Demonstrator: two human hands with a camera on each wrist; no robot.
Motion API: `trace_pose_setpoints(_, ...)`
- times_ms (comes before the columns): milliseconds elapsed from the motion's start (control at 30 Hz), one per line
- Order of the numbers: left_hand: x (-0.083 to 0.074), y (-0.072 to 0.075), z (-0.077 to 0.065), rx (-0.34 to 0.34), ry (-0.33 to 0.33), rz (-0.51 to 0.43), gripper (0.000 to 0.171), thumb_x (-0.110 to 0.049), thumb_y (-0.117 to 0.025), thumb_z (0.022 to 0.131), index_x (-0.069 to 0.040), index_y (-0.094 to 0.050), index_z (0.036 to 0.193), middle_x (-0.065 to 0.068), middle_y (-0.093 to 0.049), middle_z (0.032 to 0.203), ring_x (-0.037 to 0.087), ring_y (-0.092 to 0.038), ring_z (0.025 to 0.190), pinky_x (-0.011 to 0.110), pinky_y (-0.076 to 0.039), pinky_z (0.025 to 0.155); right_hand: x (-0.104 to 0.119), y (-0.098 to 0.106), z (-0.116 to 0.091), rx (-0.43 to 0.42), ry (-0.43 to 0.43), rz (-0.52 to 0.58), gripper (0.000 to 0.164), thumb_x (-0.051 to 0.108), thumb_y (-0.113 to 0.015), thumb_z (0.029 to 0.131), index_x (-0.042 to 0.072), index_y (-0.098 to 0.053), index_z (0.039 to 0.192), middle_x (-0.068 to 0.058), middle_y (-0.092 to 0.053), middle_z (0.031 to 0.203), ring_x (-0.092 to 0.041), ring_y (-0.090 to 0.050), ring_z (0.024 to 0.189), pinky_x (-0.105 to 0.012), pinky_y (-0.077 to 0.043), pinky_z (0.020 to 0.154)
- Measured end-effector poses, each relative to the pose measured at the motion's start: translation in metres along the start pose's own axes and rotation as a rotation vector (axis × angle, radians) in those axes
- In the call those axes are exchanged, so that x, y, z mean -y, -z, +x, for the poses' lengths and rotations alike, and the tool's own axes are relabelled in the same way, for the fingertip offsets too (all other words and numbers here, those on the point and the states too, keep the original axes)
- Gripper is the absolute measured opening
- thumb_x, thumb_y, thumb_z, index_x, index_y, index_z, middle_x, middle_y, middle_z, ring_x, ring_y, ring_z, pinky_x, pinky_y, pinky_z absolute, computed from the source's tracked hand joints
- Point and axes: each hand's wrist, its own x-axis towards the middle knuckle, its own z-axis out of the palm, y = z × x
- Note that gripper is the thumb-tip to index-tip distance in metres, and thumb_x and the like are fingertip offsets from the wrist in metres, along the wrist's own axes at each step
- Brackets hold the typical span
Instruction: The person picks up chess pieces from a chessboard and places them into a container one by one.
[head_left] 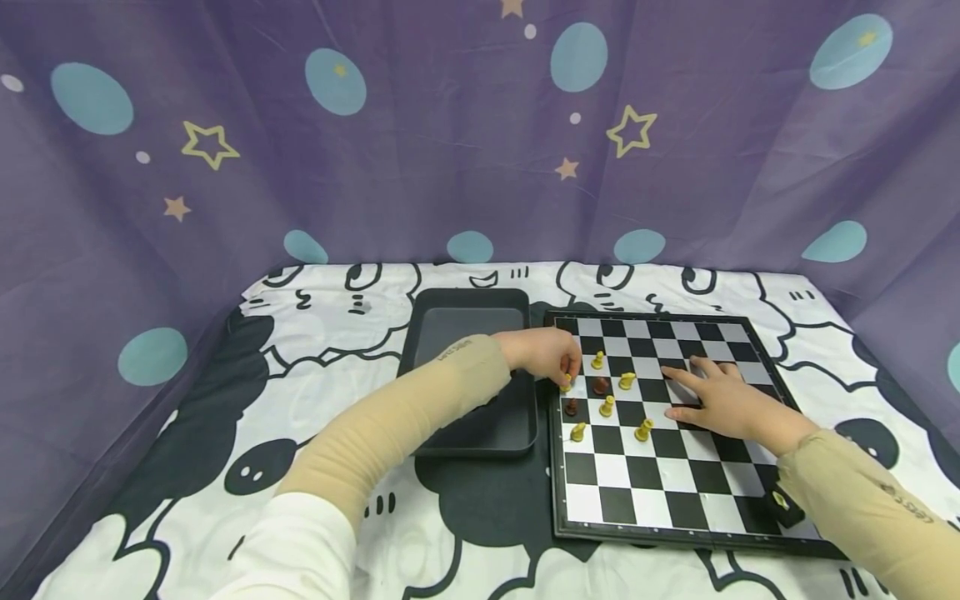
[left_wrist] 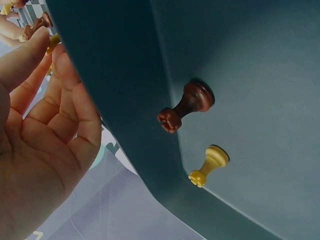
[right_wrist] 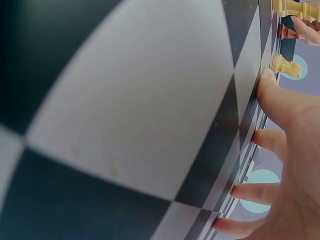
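My left hand reaches over the tray's right side to the chessboard's left edge and pinches a yellow chess piece between thumb and fingertips. In the left wrist view, only part of that piece shows. Close by stand a dark brown piece, a second brown one and several yellow pieces, among them a knight and a rook. On the right half of the chessboard, my right hand rests with its fingers spread, holding nothing.
Left of the board lies a dark tray. Inside it are a brown rook and a yellow rook. A small black item with a yellow mark sits near the board's front right, beside my right sleeve. A purple curtain hangs behind.
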Motion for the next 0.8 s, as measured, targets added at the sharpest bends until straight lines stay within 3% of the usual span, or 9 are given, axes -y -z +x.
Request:
trace_pose_setpoints(167,0.0000,0.0000,-0.0003,-0.005,-0.011,-0.008,0.004,-0.011,-0.068,0.087,-0.011,-0.068,0.083,-0.002,-0.060,0.079,0.009,-0.050,0.069,0.021,-0.042,0.066,0.0001,0.0000,-0.0004,0.001,0.000,0.004,0.078,0.063,-0.057,0.082,0.012,-0.045,0.139,-0.038,-0.030,0.138,-0.067,-0.027,0.119,-0.074,-0.032,0.088)
trace_pose_setpoints(800,0.0039,-0.0029,-0.0013,-0.025,-0.026,-0.039,0.004,-0.013,-0.068,0.087,-0.009,-0.068,0.085,-0.002,-0.059,0.078,0.009,-0.049,0.068,0.020,-0.040,0.064,0.0012,0.0005,0.0001,0.006,-0.004,0.006,0.077,0.062,-0.058,0.083,0.012,-0.045,0.140,-0.038,-0.030,0.138,-0.067,-0.027,0.118,-0.074,-0.032,0.087)
